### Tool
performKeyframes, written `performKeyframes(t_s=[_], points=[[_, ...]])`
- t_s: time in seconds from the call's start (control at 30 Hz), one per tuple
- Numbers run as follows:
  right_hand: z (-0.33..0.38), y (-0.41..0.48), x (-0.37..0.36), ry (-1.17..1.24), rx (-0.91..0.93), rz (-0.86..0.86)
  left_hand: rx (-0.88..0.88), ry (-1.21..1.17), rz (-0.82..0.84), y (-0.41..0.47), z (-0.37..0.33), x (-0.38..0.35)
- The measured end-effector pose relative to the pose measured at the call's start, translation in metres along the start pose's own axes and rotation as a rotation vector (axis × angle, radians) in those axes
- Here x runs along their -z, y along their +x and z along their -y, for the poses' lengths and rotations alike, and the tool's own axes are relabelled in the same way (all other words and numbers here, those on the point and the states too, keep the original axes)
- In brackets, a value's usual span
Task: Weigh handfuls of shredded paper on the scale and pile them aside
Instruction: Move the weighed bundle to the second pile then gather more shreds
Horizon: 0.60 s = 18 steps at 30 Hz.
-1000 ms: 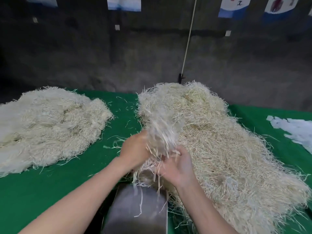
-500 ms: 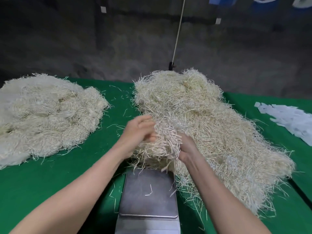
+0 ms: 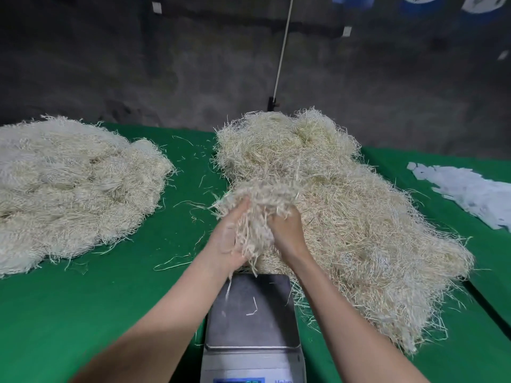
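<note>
Dark rough wall (image 3: 138, 64); white cord (image 3: 282, 51); green tabletop (image 3: 83, 313)

Your scale (image 3: 253, 313) sits on the table (image 3: 83, 313) at its near edge, straight before you. The heap of shredded paper (image 3: 359, 217) lies behind it and runs along its right side. A second pile (image 3: 69, 189) lies well apart on the left. Your left hand (image 3: 229, 239) and right hand (image 3: 287, 230) hold a handful (image 3: 260, 197) above the scale's far end. Paper scraps (image 3: 470, 192) lie far right.

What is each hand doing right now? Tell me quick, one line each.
Left hand: holds the handful of shredded paper, cupping it from the left.
Right hand: grips the same handful from the right.
</note>
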State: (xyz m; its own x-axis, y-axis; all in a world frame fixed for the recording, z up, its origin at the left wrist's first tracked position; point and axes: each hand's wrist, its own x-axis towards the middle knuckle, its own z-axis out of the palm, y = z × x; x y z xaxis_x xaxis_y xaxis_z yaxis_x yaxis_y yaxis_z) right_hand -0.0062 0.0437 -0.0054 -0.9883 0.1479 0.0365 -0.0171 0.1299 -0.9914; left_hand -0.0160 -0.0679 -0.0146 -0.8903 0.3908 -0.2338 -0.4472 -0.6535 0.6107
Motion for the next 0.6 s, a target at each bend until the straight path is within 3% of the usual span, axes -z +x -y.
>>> performKeyframes(t_s=[0.1,0.13,0.2,0.27,0.43,0.53,0.6], points=[[-0.030,-0.019,0.013,-0.179,-0.049,0.240,-0.075,0.273,-0.351,0.005,0.019,0.019],[-0.038,-0.025,0.022,-0.170,-0.097,0.335,-0.093,0.407,-0.481,0.004,0.026,0.028],[-0.050,-0.032,0.045,-0.042,-0.237,0.476,-0.110,0.576,-0.573,0.001,0.038,0.048],[-0.060,-0.035,0.064,0.031,-0.291,0.534,-0.096,0.613,-0.566,-0.001,0.052,0.063],[-0.073,-0.037,0.055,-0.305,-0.170,0.491,0.032,0.667,-0.464,0.001,0.079,0.066],[-0.080,-0.033,0.051,-0.351,-0.253,0.414,0.094,0.816,-0.316,-0.004,0.074,0.069],[-0.086,-0.026,0.057,-0.454,-0.304,0.413,0.016,0.938,-0.301,-0.009,0.061,0.076]])
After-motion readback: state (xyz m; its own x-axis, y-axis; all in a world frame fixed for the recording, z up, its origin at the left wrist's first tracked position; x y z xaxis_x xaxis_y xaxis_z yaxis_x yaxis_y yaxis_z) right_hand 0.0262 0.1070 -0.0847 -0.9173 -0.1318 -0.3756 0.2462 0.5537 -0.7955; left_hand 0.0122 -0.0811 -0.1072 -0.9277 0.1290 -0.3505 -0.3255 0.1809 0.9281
